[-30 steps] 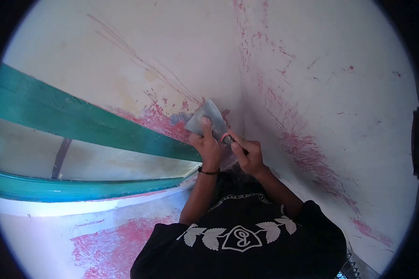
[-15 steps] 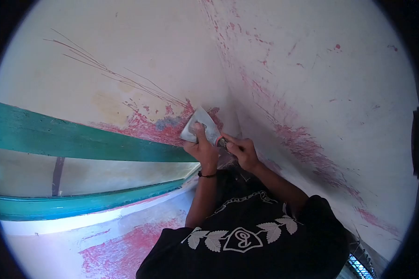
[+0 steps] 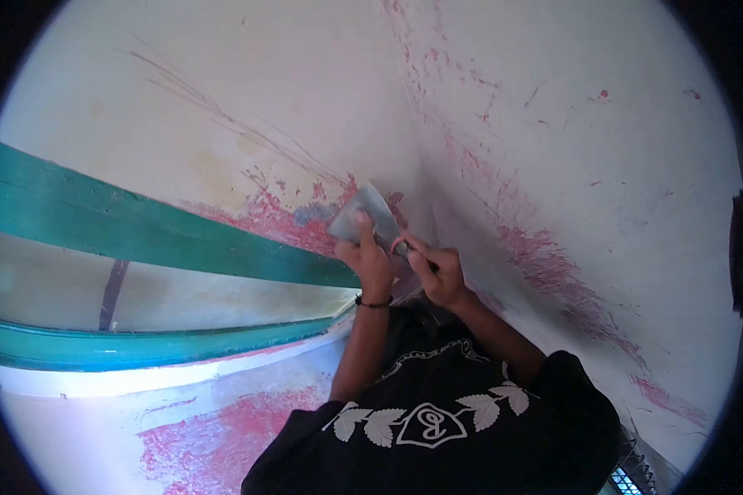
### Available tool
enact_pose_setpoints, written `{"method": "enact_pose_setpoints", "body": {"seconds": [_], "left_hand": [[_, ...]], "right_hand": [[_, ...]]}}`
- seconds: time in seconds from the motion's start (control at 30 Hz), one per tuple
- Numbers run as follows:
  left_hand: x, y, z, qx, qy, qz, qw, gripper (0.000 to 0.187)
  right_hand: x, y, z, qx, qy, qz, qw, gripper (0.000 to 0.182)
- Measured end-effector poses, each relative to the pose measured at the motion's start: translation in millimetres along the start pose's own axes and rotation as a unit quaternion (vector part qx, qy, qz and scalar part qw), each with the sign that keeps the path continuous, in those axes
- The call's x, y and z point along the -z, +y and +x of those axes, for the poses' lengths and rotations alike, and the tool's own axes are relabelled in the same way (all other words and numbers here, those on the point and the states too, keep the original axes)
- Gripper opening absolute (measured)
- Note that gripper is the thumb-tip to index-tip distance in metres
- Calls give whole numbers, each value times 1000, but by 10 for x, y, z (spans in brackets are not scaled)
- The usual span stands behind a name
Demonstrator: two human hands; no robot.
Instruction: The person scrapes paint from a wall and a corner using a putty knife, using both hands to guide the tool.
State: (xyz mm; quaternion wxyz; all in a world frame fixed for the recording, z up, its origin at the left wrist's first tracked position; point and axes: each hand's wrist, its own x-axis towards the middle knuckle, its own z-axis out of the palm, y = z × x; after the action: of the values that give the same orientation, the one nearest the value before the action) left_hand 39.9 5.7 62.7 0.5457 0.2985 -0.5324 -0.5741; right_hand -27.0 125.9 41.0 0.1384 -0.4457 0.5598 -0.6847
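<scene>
A wide-bladed paint scraper (image 3: 371,203) lies against the wall near the corner, above the green frame. My right hand (image 3: 442,274) is closed round its dark handle, beside a reddish-orange band. My left hand (image 3: 371,262), with a dark bracelet at the wrist, grips the metal blade, its thumb lying on the blade's face. Left of the blade, a patch of red scraped wall (image 3: 281,221) shows, with a grey-blue spot (image 3: 312,214) in it. The blade hides part of this patch.
A green frame (image 3: 165,229) runs along the left, with a second teal ledge (image 3: 165,345) below it. The right wall (image 3: 603,173) has red scratches (image 3: 545,260). More red scraped surface (image 3: 223,437) lies lower left. Thin cracks or scratches (image 3: 223,118) cross the upper wall.
The view has turned slightly, so the left wall and frame appear shifted and more tilted. Both hands keep their hold on the scraper, which stays by the same red patch.
</scene>
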Motion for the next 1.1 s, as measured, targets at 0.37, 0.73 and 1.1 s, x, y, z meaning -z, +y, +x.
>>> {"method": "enact_pose_setpoints", "body": {"seconds": [0.37, 0.73, 1.1], "left_hand": [[-70, 54, -110, 50, 15, -63, 997, 25], [-148, 39, -116, 4, 73, -6, 997, 28], [-207, 4, -161, 33, 66, -74, 995, 25]], "right_hand": [[14, 44, -58, -4, 5, -16, 1000, 36], [38, 101, -106, -48, -14, 29, 998, 36], [76, 91, -127, 60, 10, 0, 998, 42]]}}
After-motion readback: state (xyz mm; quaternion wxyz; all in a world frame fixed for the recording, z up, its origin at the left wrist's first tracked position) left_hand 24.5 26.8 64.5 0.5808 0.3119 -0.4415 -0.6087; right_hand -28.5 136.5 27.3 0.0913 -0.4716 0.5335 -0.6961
